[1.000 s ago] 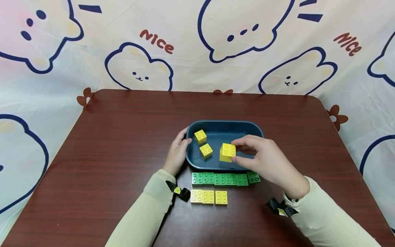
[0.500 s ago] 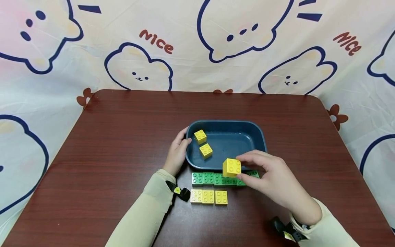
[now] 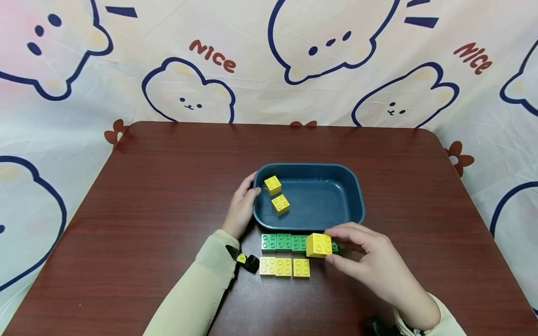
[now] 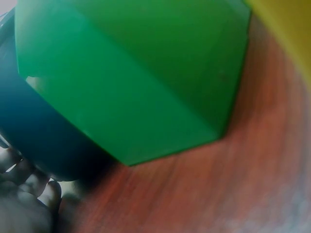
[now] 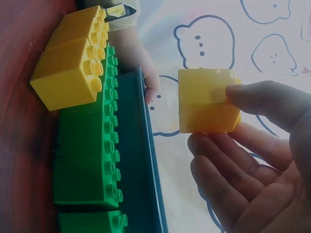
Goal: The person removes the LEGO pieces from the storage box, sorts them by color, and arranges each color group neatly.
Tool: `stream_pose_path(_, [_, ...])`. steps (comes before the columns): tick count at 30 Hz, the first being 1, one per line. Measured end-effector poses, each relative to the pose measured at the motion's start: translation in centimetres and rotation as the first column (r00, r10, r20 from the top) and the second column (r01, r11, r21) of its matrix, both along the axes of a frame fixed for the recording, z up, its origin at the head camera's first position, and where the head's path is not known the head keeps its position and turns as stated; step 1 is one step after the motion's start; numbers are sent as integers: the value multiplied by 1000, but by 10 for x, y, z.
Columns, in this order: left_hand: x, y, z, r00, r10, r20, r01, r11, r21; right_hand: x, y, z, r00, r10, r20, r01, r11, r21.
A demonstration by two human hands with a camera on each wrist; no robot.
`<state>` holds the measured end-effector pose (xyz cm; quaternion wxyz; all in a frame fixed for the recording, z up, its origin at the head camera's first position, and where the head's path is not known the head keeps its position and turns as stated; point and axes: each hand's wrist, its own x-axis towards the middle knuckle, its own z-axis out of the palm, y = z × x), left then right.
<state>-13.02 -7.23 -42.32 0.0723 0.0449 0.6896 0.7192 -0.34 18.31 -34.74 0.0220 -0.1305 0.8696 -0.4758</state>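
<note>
My right hand [image 3: 374, 261] pinches a yellow building block [image 3: 318, 245] between thumb and fingers, over the right part of a row of green blocks [image 3: 283, 242]. In the right wrist view the held yellow block [image 5: 206, 100] shows its smooth side, studs toward the palm. My left hand [image 3: 241, 207] grips the left end of a dark blue tray [image 3: 308, 229], thumb on the rim. Inside that tray, toward its left, lie two yellow blocks [image 3: 280, 205]. Three more yellow blocks [image 3: 284, 267] stand in a row in front of the green ones, the rightmost slightly apart.
The brown wooden table [image 3: 168, 186] extends around the tray on all sides. Behind it hangs a pale cloth [image 3: 260, 88] printed with cartoon animals. A green block [image 4: 131, 82] fills much of the left wrist view, close to the camera.
My right hand has carried the yellow block out from over the tray, toward me and slightly right, to above the green row. The left hand stays on the tray.
</note>
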Motion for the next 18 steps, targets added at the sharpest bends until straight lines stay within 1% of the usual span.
stream_pose_path(6, [1, 0, 2, 1000, 0, 1, 0, 1000, -1, 5, 1, -6, 1000, -22, -20, 22, 1000, -13])
stream_pose_path(13, [1, 0, 2, 1000, 3, 2, -3, 1000, -4, 9, 3, -14, 999, -46, 4, 46, 998, -39])
stream_pose_path(18, [1, -1, 1, 1000, 7, 7, -7, 1000, -7, 12, 4, -22, 998, -67, -10, 67, 997, -36])
